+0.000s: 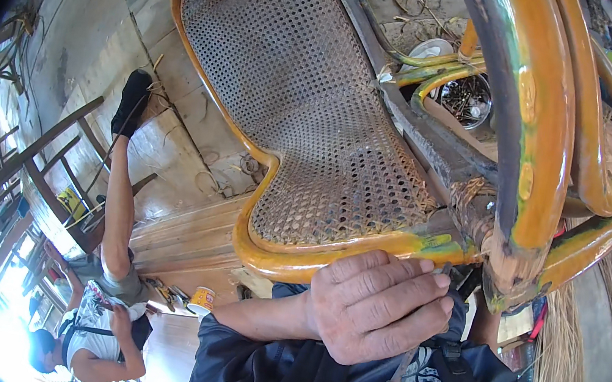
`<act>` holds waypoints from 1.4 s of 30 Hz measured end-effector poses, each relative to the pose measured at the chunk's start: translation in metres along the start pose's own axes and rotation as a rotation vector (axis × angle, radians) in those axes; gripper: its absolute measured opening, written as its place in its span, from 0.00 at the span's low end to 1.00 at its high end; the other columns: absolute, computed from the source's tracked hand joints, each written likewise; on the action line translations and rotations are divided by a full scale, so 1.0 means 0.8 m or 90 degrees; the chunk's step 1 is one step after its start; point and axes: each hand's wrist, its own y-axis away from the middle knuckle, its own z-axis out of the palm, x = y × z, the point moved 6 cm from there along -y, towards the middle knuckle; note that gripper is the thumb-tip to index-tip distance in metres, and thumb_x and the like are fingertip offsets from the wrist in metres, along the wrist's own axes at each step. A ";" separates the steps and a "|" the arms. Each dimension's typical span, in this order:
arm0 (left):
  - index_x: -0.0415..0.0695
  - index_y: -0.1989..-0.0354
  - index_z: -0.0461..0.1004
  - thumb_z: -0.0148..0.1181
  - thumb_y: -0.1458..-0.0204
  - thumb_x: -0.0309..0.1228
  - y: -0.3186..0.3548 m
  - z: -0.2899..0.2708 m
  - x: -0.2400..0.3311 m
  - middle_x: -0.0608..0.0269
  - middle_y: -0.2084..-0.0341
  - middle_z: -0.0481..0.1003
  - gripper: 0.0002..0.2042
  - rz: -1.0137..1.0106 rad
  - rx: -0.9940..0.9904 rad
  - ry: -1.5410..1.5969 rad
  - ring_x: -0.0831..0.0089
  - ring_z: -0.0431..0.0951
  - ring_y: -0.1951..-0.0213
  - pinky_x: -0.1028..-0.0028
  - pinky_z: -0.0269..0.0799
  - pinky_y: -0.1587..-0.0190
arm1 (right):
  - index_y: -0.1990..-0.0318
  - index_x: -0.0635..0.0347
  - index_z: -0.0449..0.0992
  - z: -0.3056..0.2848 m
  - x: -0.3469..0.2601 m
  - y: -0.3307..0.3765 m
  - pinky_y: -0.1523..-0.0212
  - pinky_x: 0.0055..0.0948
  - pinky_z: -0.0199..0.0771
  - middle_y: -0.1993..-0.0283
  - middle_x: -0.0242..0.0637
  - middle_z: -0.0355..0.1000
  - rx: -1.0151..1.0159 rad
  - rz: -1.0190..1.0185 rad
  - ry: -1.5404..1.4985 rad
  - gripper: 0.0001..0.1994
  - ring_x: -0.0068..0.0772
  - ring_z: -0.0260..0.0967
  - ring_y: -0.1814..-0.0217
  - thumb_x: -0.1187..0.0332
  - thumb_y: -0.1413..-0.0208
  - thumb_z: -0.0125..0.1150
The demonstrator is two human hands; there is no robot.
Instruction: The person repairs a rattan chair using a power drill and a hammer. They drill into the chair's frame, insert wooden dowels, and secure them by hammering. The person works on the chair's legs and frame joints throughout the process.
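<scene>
A piece of bentwood furniture with a woven cane panel (316, 108) and an orange-yellow lacquered frame (297, 260) lies across my lap. My left hand (379, 307) comes in from the left, its fingers curled beside the lower frame rail. A thin, dark strip-like tool (400, 370) sticks out below the hand, and a narrow tip shows by the fingertips. Its exact kind is unclear. Right of it, a cane-wrapped joint (470, 211) meets a thick curved post (535, 127) with bare wood at its end. Part of my right forearm (486, 328) shows under the frame; that hand is hidden.
A metal bowl (466, 101) of small bits stands behind the frame. Long cane strands (560, 360) hang at the right. To the left are a yellow tub (201, 300), hand tools (167, 295), a dark wooden chair frame (58, 153) and another person (105, 334) seated with one leg stretched out.
</scene>
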 end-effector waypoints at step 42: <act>0.42 0.69 0.73 0.65 0.60 0.26 -0.001 0.003 -0.002 0.57 0.72 0.78 0.09 0.019 0.110 -0.045 0.67 0.79 0.70 0.76 0.71 0.73 | 0.66 0.64 0.70 -0.009 0.004 -0.008 0.88 0.23 0.55 0.87 0.32 0.62 0.026 -0.056 -0.035 0.13 0.23 0.56 0.90 0.61 0.40 0.52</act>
